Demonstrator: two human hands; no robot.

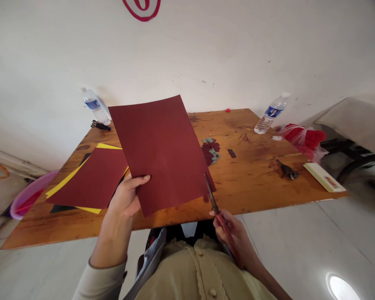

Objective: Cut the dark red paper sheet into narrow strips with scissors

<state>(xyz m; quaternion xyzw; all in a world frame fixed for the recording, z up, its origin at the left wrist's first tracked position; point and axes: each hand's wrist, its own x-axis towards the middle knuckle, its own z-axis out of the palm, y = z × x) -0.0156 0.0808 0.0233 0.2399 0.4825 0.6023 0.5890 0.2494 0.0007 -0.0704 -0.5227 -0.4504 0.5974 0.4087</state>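
Observation:
A dark red sheet of paper (162,154) is held up over the table by my left hand (128,196), its thumb on the front near the lower left edge. My right hand (231,229) is closed around the red handles of a pair of scissors (214,200). The scissor blades point up and lie at the lower right corner of the sheet. Behind the sheet's right edge, small red and grey-green paper pieces (211,151) lie in a pile. More dark red, yellow and dark sheets (90,179) are stacked to the left.
The wooden table (253,183) stands against a white wall. Water bottles stand at the back left (93,104) and back right (271,114). A black cable (100,125), a dark plug-like item (288,170), a whitish box (323,177), a bagged red bundle (304,137) and a pink basin (29,198) surround the work.

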